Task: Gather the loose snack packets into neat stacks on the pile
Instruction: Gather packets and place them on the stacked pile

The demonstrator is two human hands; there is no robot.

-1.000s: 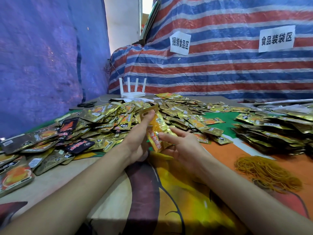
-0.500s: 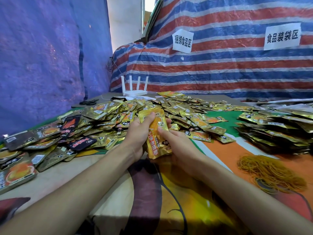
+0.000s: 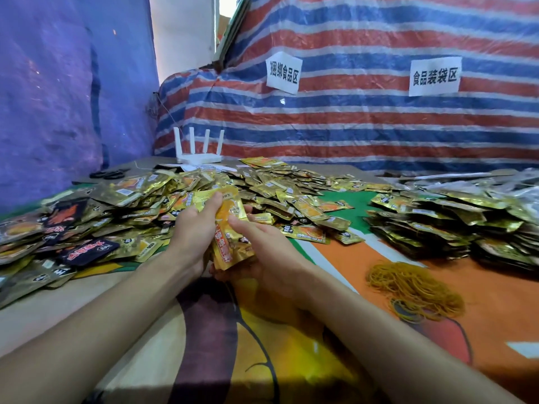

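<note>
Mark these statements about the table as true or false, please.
1. The left hand and right hand both hold one stack of packets. True.
2. The rubber bands lie left of the hands. False: they lie to the right, on the orange cloth.
3. A white router stands beyond the loose pile. True.
4. The scissors lie beside the rubber bands. False: they lie far left, near the blue wall.
5. Two signs hang on the striped tarp. True.

A white router (image 3: pixel 199 154) is standing far back, scissors (image 3: pixel 109 174) lying far left, rubber bands (image 3: pixel 414 290) sitting near right, two paper signs (image 3: pixel 283 72) hanging on the striped tarp (image 3: pixel 364 126)
</note>
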